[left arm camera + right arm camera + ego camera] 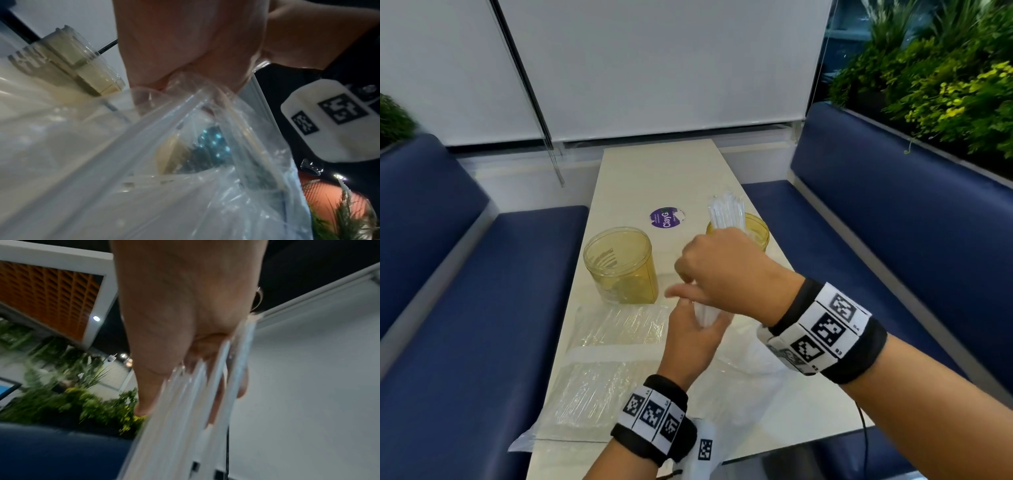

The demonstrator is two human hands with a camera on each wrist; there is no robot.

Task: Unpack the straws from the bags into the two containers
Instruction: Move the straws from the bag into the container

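Observation:
Two clear yellow containers stand on the table: the left container (619,263) holds nothing I can see, and the right container (758,231) is partly hidden behind my right hand (722,270). That hand grips a bundle of clear straws (726,209) whose tops rise above the right container's rim. In the right wrist view my fingers (216,402) curl round the straws (180,426). Just below, my left hand (693,337) holds the opened plastic bag (750,356) around the straws' lower ends. The left wrist view shows my left hand (185,40) pinching the bag's mouth (185,178).
Two more sealed bags of straws (619,329) (592,390) lie on the near left of the table (654,171). A purple round sticker (667,217) sits between the containers. Blue benches (482,308) flank the table, with plants (945,85) behind the right one.

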